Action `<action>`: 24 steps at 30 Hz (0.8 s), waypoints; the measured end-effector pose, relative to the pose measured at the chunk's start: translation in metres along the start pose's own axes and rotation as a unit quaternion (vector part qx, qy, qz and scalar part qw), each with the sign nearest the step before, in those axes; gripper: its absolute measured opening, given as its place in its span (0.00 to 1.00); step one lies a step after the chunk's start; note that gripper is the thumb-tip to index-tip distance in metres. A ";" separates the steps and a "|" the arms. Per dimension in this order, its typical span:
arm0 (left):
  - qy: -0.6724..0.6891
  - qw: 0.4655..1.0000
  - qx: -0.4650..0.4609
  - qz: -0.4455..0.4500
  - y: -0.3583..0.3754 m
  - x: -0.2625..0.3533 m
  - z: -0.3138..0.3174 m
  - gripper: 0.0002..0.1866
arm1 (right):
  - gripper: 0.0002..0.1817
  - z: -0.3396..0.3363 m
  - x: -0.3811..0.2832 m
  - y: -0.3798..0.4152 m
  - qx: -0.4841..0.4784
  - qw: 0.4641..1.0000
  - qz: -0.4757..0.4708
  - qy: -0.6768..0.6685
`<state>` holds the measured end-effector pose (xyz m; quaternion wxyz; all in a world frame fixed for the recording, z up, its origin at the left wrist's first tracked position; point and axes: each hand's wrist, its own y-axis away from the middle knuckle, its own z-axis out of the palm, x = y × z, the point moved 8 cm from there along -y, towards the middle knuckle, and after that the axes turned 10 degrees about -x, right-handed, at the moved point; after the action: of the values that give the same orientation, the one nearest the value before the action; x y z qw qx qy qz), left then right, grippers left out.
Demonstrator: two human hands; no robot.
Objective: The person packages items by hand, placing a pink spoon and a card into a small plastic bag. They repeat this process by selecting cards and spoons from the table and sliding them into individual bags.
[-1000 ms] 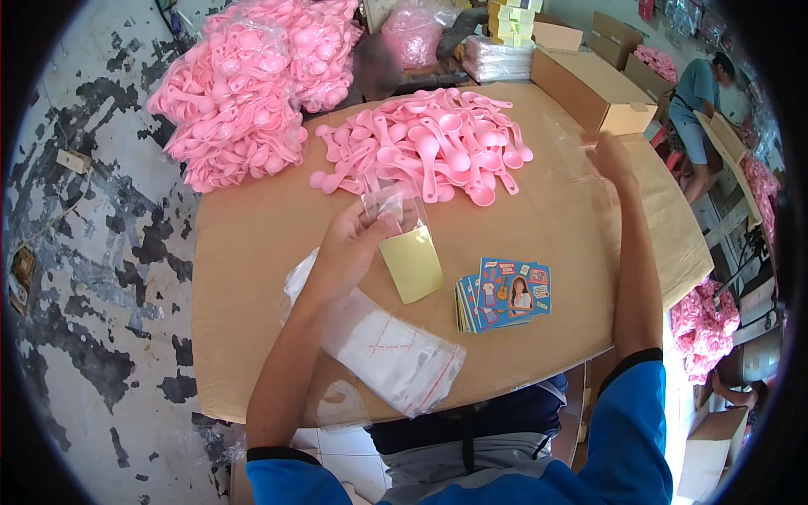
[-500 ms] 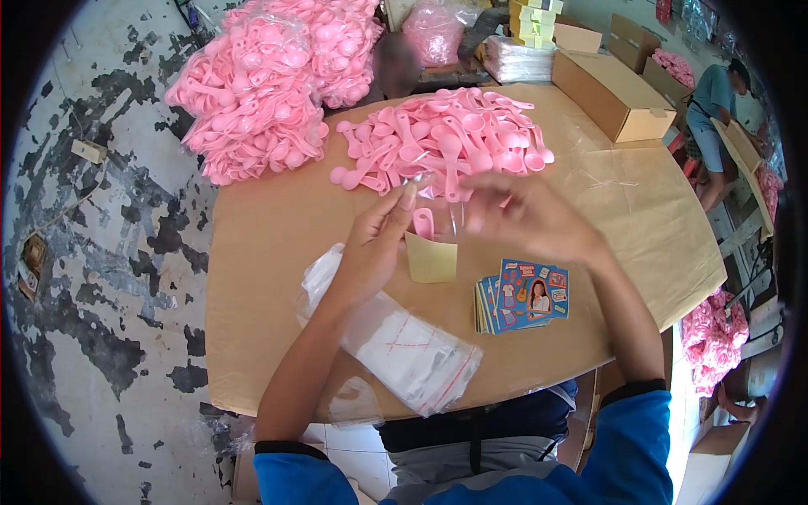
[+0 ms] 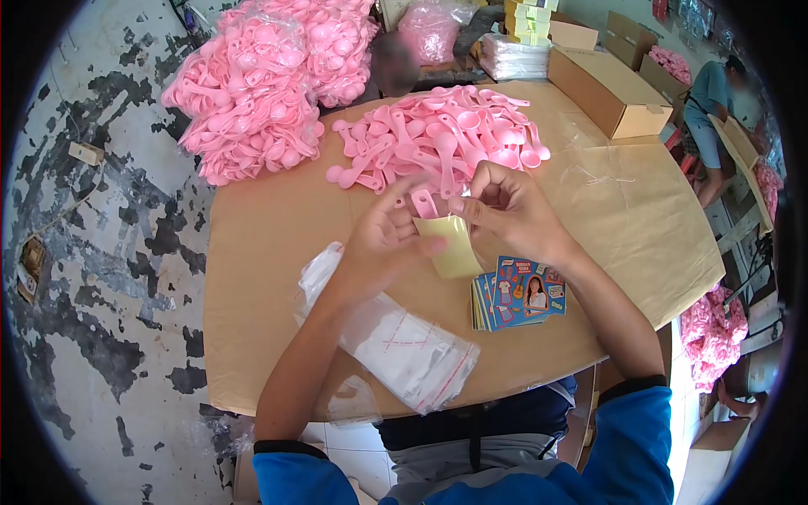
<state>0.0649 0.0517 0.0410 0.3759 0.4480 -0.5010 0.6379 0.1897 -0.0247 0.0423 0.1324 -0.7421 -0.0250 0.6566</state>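
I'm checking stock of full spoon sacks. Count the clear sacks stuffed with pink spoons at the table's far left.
2. One sack sits at the table's far-left corner; the other sack lies behind it to the right. More may be hidden behind them.

pink spoons loose and in clear bags. pale yellow card. blue cards with a colourful print. clear pouches with red lines. brown table, tan box, blue sleeves.
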 end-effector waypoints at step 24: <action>-0.078 0.993 0.067 -0.061 0.007 -0.001 -0.001 0.26 | 0.15 0.014 -0.015 0.003 -0.016 0.991 -0.075 0.111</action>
<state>0.0583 0.0513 0.0378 0.3430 0.5499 -0.4567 0.6095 0.1737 -0.0279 0.0544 0.1710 -0.8083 -0.0763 0.5581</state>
